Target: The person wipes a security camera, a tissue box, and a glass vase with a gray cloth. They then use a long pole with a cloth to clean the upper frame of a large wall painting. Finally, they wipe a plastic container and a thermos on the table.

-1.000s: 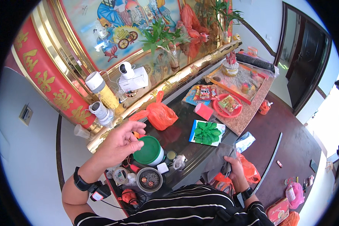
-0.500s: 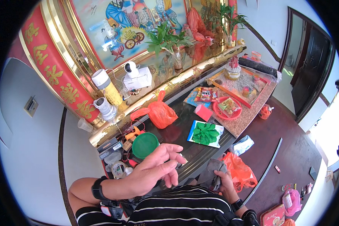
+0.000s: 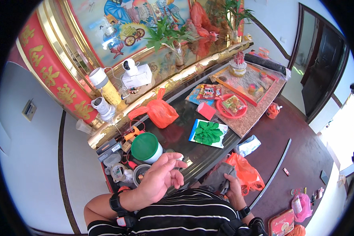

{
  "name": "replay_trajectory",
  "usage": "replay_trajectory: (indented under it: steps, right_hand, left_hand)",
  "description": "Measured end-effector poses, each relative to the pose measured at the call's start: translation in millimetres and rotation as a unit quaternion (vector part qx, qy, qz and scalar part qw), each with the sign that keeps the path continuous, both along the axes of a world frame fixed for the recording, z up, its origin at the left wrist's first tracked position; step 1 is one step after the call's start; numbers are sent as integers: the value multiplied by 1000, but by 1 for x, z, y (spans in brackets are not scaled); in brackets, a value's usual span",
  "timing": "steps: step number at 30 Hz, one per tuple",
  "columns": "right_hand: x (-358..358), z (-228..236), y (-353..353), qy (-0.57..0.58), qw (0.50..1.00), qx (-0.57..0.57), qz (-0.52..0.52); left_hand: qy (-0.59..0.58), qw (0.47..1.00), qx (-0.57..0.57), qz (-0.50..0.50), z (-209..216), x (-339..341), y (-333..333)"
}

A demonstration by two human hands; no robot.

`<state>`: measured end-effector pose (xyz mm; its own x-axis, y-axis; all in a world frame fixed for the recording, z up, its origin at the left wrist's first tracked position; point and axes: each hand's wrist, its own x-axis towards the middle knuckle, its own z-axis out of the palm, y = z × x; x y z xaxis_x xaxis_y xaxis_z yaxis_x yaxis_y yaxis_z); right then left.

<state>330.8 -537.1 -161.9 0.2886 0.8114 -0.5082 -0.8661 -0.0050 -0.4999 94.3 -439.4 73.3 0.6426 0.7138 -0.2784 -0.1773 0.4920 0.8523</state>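
Room opens between knotted bag (image 3: 162,114) and leaf-printed packet (image 3: 208,133) (green-lidded tub (image 3: 145,147) crowds left hand (image 3: 160,180)).

Grey cloth (image 3: 218,176); green lid (image 3: 144,145); white-striped black shirt (image 3: 181,210).

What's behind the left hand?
Past the left hand, part of a round pot shows, with a reddish disc inside; the green-lidded tub stands beyond. The hand covers the rest of the pot, so whatever lies there can't be seen.

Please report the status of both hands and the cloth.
Left hand loosely open, nothing held. Right hand gripping grey cloth. Red bag close beside right hand.
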Motion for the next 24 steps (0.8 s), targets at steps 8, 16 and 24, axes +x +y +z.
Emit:
replay_trajectory:
  steps: [8, 16, 24]
  right_hand:
    - [-3, -7, -10, 4, 1000, -14, 3]
    - [0, 3, -29, 12, 998, -60, -2]
    - [16, 3, -45, -12, 997, -76, -17]
  left_hand:
    - [-8, 999, -33, 0, -11, 10, 0]
    - [36, 999, -26, -22, -15, 19, 0]
    - [75, 995, 38, -46, 22, 32, -9]
